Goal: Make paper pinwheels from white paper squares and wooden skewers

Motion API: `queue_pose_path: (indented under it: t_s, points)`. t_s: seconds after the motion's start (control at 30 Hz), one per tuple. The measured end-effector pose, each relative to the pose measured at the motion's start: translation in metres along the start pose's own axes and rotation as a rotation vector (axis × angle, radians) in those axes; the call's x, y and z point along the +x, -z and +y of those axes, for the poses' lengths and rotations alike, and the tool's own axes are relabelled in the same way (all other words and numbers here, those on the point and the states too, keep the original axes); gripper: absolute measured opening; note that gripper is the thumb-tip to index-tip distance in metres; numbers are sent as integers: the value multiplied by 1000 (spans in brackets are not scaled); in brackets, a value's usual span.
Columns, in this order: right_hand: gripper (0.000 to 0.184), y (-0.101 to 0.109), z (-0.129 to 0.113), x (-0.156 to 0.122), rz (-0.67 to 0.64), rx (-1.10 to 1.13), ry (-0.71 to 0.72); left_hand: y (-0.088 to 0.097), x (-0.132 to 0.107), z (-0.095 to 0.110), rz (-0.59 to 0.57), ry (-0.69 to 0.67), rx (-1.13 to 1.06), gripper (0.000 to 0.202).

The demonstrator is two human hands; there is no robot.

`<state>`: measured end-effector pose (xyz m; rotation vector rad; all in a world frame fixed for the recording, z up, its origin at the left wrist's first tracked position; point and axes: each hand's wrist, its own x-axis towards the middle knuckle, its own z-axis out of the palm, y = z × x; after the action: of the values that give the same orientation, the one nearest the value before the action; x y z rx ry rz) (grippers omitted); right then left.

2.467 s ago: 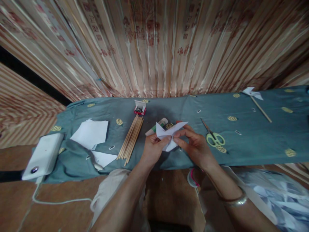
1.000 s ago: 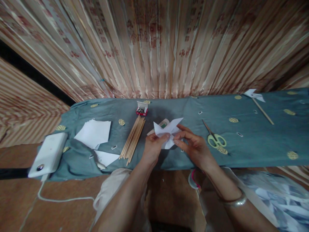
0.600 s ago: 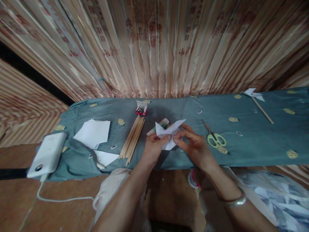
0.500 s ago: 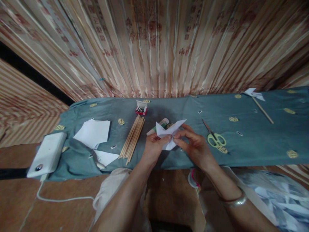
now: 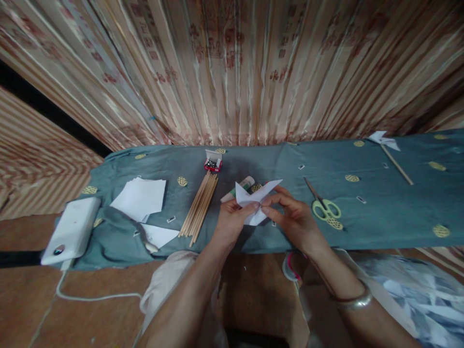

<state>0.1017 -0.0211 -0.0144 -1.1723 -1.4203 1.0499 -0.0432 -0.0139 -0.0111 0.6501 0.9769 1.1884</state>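
Between my two hands is a white paper pinwheel [image 5: 258, 193], its points folded in toward the middle. My left hand [image 5: 232, 218] grips its left side, the thumb pressing near the centre. At that same centre, the thumb and fingers of my right hand [image 5: 290, 212] are pinched together; whether a pin is between them is too small to tell. Just behind the paper lies a green and white glue stick [image 5: 239, 189], partly covered. Green-handled scissors [image 5: 325, 205] rest to the right of my right hand. A bundle of wooden sticks [image 5: 199, 208] lies left of my left hand.
A small open red box [image 5: 212, 162] of metal pins stands behind the sticks. White paper sheets [image 5: 139, 197] and a folded paper piece [image 5: 159, 236] lie left, beside a white power bank [image 5: 72, 231] with a cable. A finished pinwheel on a stick [image 5: 391, 152] lies far right.
Almost nothing differs. The right hand's fingertips have shifted very slightly at the pinwheel's centre, and the whole view has moved a little.
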Motion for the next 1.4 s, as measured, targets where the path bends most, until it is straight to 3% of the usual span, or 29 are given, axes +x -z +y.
queue_pose_path:
  t_s: [1.4]
  points:
    - [6,1,1,-1,-14,-6,-9,-1,-1,0,-18,-18,7,32]
